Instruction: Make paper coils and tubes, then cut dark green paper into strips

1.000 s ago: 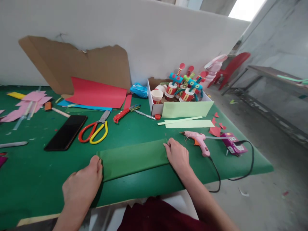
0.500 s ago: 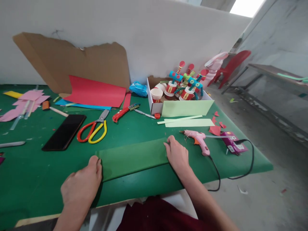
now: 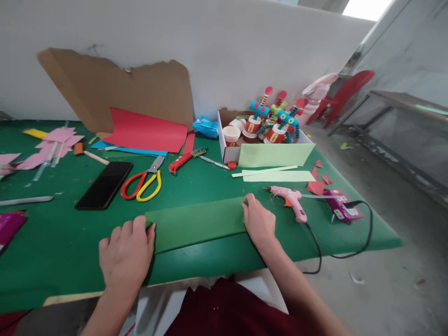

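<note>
A folded dark green paper sheet [image 3: 198,223] lies flat on the green table [image 3: 56,242] near its front edge. My left hand [image 3: 126,252] rests at the sheet's left end, fingers curled down onto the corner. At the right end my right hand [image 3: 258,222] pinches the paper's edge with its fingers closed. A pink glue gun [image 3: 290,199] lies just right of my right hand, its black cable trailing over the table edge.
Red-and-yellow scissors [image 3: 143,181], a black phone [image 3: 104,185], a red utility knife [image 3: 182,160], red paper [image 3: 147,131] and torn cardboard [image 3: 115,93] lie behind. A white box [image 3: 229,151] holds cup crafts. Light green strips [image 3: 276,175], a purple packet [image 3: 343,209], pink scraps [image 3: 52,144].
My left hand's fingers have curled further onto the sheet's left corner. The view has shifted slightly right; the paper and right hand stay put.
</note>
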Available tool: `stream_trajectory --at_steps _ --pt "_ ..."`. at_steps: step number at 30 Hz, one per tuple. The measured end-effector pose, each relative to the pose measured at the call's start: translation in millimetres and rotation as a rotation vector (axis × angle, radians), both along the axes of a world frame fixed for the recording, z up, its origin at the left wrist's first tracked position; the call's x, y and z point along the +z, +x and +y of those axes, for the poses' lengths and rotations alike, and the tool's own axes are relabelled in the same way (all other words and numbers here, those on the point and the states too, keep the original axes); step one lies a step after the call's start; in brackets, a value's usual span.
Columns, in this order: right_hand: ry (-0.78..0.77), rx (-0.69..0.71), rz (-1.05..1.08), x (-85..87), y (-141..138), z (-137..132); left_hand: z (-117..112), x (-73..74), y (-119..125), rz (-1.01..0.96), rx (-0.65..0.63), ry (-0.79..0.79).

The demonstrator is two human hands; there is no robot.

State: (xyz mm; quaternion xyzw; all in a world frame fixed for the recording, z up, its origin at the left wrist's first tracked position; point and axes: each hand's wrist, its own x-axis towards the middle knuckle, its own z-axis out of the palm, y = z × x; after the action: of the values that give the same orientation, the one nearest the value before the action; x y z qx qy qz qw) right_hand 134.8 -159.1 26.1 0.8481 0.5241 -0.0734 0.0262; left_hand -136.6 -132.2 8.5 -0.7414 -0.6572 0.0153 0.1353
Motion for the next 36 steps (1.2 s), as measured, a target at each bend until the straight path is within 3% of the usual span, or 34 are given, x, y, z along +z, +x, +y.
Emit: stream_trajectory --at_steps 3,6,11,14,16,19,21,22,25,27,32,36 --pt "0.012 0.011 0.007 -0.3 1 0 -1 -2.3 -1 -0.074 -0.085 0.091" --pt "0.032 0.018 0.021 0.5 2 -1 3 -2.2 -3 -0.147 -0.281 0.112" --pt "0.079 0.000 0.007 -1.2 7 -1 23 1.0 -7 -0.104 -0.732 -0.068" --pt "0.144 0.017 0.031 -5.4 16 -3 33 -1.7 -7 -0.033 -0.880 -0.128" --pt "0.271 0.049 0.049 -6.5 23 -7 37 -4.9 -7 -0.011 -0.917 -0.141" --pt "0.647 0.166 0.056 -1.3 23 -17 38 -7.9 -6 -0.005 -0.930 -0.151" --pt "0.851 0.340 0.099 4.8 10 -24 38 -7.7 -5 -0.002 -0.929 -0.155" --pt "0.878 0.473 0.147 7.2 0 -27 37 -7.3 -5 0.002 -0.926 -0.156" --pt "0.663 0.952 0.262 6.8 -37 -32 37 -5.9 -4 0.015 -0.922 -0.169" --pt "0.486 1.093 0.245 -0.8 -57 -33 38 -5.8 -4 0.014 -0.925 -0.179" --pt "0.256 1.037 0.239 -21.1 -64 -36 40 -7.9 -5 0.012 -0.931 -0.177" --pt "0.177 1.009 0.276 -19.5 -52 -39 40 -9.1 -6 0.028 -0.930 -0.172"
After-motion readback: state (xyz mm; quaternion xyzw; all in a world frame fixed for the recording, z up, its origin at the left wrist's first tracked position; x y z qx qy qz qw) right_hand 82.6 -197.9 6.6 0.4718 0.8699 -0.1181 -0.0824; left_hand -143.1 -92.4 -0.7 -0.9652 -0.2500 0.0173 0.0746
